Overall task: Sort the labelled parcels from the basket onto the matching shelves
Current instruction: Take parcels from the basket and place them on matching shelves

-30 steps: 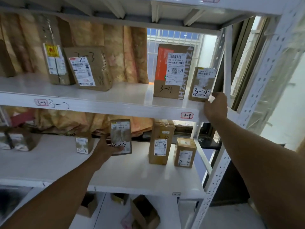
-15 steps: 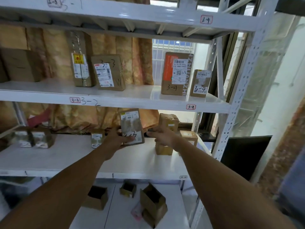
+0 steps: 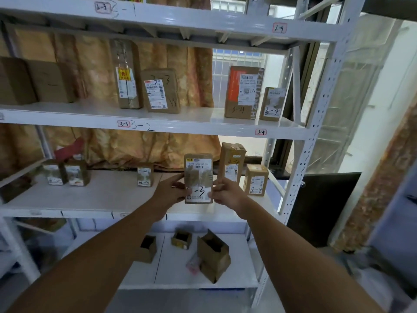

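Note:
I hold a tall brown parcel [image 3: 198, 177] upright in front of the fourth shelf [image 3: 94, 195]; its white label ends in a handwritten "-3", the first digit hidden by my fingers. My left hand [image 3: 170, 190] grips its left edge and my right hand [image 3: 225, 193] grips its right edge. On that shelf a small parcel marked "4-3" [image 3: 145, 177] stands to the left, and two parcels, one marked "4-4" [image 3: 256, 180], stand to the right. The shelf above carries tags "3-3" [image 3: 123, 124] and "3-4" [image 3: 260, 132]. The basket is out of view.
Parcels marked "3-3" [image 3: 160, 91] and "3-4" [image 3: 243, 92] stand on the third shelf. Open empty cartons [image 3: 213, 255] lie on the bottom shelf. Two small boxes [image 3: 65, 172] sit at the fourth shelf's left. A white upright post [image 3: 316, 123] bounds the rack's right side.
My right hand left the upper shelf's right end, came down and took the parcel's right edge. The parcel now sits between both hands, and the view has pulled back.

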Demonstrator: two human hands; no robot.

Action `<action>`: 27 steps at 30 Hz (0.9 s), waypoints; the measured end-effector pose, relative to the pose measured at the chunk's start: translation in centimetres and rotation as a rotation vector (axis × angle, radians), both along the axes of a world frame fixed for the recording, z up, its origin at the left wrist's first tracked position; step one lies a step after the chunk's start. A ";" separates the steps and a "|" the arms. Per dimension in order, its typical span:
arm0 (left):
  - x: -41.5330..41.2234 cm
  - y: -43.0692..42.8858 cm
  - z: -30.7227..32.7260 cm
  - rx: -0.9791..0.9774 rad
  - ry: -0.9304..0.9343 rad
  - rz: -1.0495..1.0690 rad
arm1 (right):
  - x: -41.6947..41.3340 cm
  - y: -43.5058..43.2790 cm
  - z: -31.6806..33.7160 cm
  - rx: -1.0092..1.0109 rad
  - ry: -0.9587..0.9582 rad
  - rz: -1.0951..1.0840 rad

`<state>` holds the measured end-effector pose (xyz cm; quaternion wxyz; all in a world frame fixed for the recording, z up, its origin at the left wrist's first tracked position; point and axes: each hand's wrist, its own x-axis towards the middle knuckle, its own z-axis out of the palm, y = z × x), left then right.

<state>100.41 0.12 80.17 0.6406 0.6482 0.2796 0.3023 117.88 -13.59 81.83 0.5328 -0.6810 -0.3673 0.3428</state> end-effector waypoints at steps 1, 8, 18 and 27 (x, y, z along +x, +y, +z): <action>-0.6 -0.4 -0.3 0.000 0.003 0.026 | -0.7 0.4 -0.5 -0.002 -0.025 -0.024; -3.5 0.7 -3.2 0.207 0.113 0.359 | -6.1 5.7 -3.6 -0.054 -0.333 -0.146; -4.9 15.1 -8.0 0.270 0.246 0.317 | -9.3 21.7 -8.9 -0.095 -0.264 -0.164; -1.3 29.2 -16.5 0.176 0.280 0.073 | -7.4 35.4 -16.9 -0.146 -0.225 -0.287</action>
